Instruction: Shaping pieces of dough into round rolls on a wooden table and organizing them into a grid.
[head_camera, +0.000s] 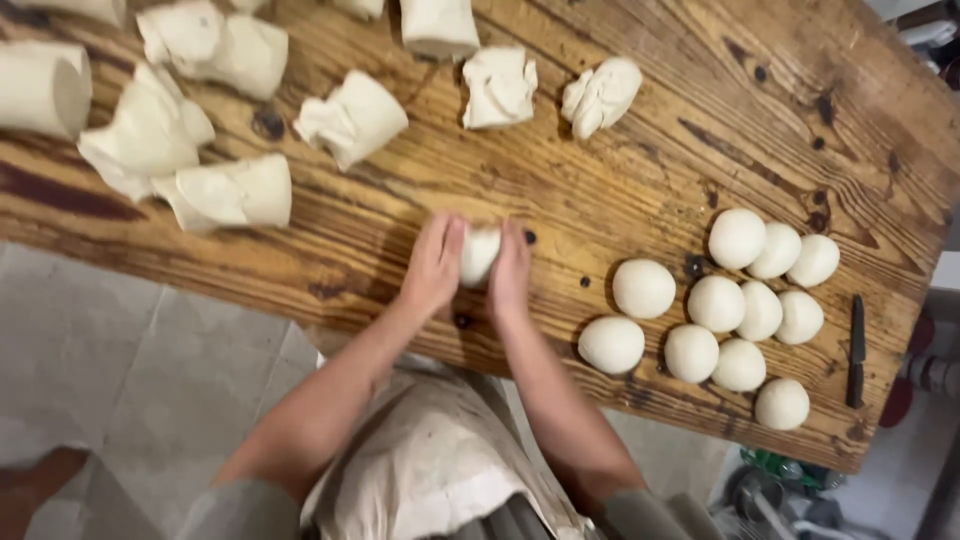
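A piece of white dough (479, 254) sits on the wooden table (620, 180) between my two hands. My left hand (432, 266) cups its left side and my right hand (510, 268) presses against its right side. To the right lie several smooth round dough balls (716, 303) in a loose cluster. Across the far side of the table lie several rough cut chunks of dough (352, 117).
A black-handled knife (857, 350) lies near the table's right edge. A pale apron (430, 460) covers my front below the table edge. Grey floor (110, 350) shows at the left, and bowls and bottles (780, 490) sit low at the bottom right.
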